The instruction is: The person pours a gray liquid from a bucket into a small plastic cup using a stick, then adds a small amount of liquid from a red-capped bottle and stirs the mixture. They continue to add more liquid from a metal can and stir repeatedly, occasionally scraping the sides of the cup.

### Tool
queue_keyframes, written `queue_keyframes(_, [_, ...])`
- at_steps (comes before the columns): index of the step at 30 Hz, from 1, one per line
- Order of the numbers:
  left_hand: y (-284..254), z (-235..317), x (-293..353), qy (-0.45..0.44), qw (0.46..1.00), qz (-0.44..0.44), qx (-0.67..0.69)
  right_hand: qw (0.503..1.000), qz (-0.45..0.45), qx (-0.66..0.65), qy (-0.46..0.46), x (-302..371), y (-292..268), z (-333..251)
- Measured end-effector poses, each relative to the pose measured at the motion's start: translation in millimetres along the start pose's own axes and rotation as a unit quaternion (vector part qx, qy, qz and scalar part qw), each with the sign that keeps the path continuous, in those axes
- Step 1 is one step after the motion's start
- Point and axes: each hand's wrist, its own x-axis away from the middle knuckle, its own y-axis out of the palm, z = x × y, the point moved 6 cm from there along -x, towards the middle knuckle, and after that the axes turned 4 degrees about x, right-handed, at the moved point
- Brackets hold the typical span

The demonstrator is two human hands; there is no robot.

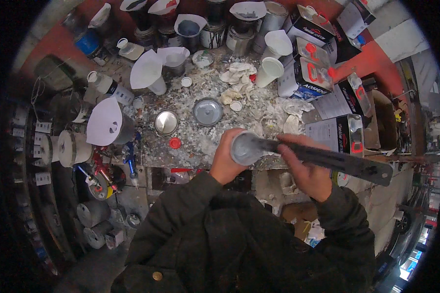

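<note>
My left hand (pixel 225 160) is wrapped round a translucent plastic mixing cup (pixel 241 151), held near the bench's front edge. In my right hand (pixel 308 172) is a long, dark, flat stirring stick (pixel 349 165) with a hole in its outer end. The stick's other end dips into the mouth of the cup, where its tip is hidden. Beyond my hands, a lid smeared with grey paint (pixel 208 112) and a round silver lid (pixel 166 122) lie on the paint-crusted bench (pixel 190 155). A red cap (pixel 175 143) lies left of the cup.
Paper strainers (pixel 146 70) sit in cups at the left and back. Rectangular solvent cans (pixel 305 77) crowd the right side, near crumpled rags (pixel 237 80) and a pale cup (pixel 269 72). Spray guns (pixel 131 158) hang at the left edge.
</note>
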Motion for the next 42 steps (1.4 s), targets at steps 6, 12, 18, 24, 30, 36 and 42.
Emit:
queue_keyframes(6, [1,5,-3,0.006,1.000,0.004,0.023,0.999,0.024,-0.035,0.024,0,5,12])
queue_keyframes(12, [1,2,-4,-0.025,0.996,-0.013,0.080,0.996,-0.066,-0.058,-0.024,-12,4,6])
queue_keyframes(18, [2,9,-5,0.003,0.999,-0.032,0.023,0.969,-0.144,0.056,-0.195,-26,-11,-18])
queue_keyframes(24, [1,-4,-2,-0.016,0.999,-0.019,0.034,0.953,-0.183,0.129,-0.202,-14,3,-19])
queue_keyframes(30, [3,4,-1,-0.021,0.999,0.000,0.040,0.972,-0.111,0.089,-0.186,-13,3,-17])
queue_keyframes(36, [4,-3,1,-0.033,0.998,0.001,0.060,0.962,-0.166,0.138,-0.166,1,7,-18])
queue_keyframes(42, [7,-5,3,-0.039,0.996,-0.003,0.074,0.985,-0.063,0.083,-0.138,-5,5,-22])
